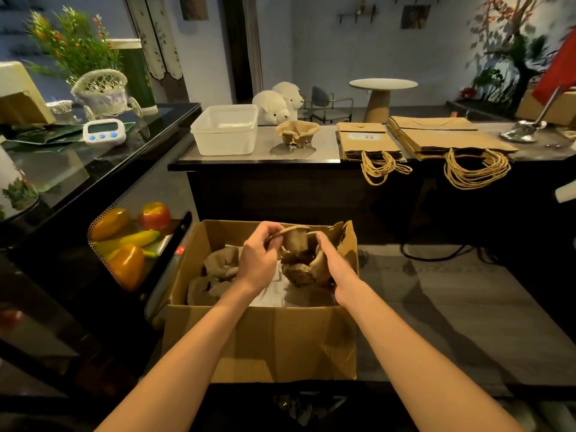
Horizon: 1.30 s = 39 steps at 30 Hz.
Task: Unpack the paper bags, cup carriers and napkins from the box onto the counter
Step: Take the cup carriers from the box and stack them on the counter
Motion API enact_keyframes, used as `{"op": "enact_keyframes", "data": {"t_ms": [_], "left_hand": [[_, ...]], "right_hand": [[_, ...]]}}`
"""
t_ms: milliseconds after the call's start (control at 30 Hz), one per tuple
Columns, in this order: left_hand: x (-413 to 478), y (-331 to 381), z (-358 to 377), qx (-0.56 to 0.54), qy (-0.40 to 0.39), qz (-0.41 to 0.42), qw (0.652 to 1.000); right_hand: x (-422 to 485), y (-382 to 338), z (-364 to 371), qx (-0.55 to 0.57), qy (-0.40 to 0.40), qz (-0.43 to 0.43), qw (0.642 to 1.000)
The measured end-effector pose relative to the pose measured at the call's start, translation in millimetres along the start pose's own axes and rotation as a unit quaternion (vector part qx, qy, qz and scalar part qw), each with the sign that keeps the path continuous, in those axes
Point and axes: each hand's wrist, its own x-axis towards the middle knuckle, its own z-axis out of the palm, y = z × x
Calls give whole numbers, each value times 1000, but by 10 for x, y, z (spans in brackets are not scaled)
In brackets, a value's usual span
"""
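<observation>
Counter [265, 154] stood beyond box [261, 341]. On counter: 2 paper-bag stacks [436, 138] & 1 cup carrier [297, 132]. Over box, carrier bundle [296, 244] was gripped by left hand [258, 260] & right hand [335, 263], w/ fingers curled round it.

**Holding a brown moulded-pulp cup carrier [296, 244] over an open brown cardboard box [258, 341]**

Gripped at opposite sides by left hand [257, 257] and right hand [332, 260], above more pulp carriers [218, 263] lying inside. Far on the grey counter [268, 152], left to right: clear plastic tub [224, 130], another pulp carrier [297, 132], two stacks of flat brown paper bags [369, 141].
</observation>
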Motion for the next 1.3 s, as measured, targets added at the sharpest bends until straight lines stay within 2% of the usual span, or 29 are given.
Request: {"op": "enact_keyframes", "data": {"t_ms": [133,200,400,500,767,833,933,1000,1067,1133,1300], "left_hand": [[-96,20,59,1,-81,45,996],[-145,0,77,24,-97,62,993],[-118,-87,56,74,-58,81,992],[-87,-65,38,92,-25,128,987],[31,163,221,156,-32,164,974],[32,184,242,148,-68,152,975],[30,173,131,92,-187,46,977],[40,174,44,105,-231,19,967],[46,200,0,151,-237,37,959],[47,192,6,193,-209,70,956],[28,137,95,162,-173,66,969]], "right_hand": [[-16,-9,16,20,3,9,1000],[-15,-5,25,23,2,3,1000],[-33,-12,17,30,7,-8,999],[-65,-41,9,16,3,-11,1000],[-69,-34,33,37,-4,11,999],[-49,-42,15,41,-2,14,999],[-40,-44,-32,59,-5,-2,998],[-36,-36,-52,64,-5,-5,998],[-50,-37,-37,64,-7,-9,998],[-57,-36,-20,58,-6,-12,998],[-75,-22,4,30,-16,-17,999]]}}
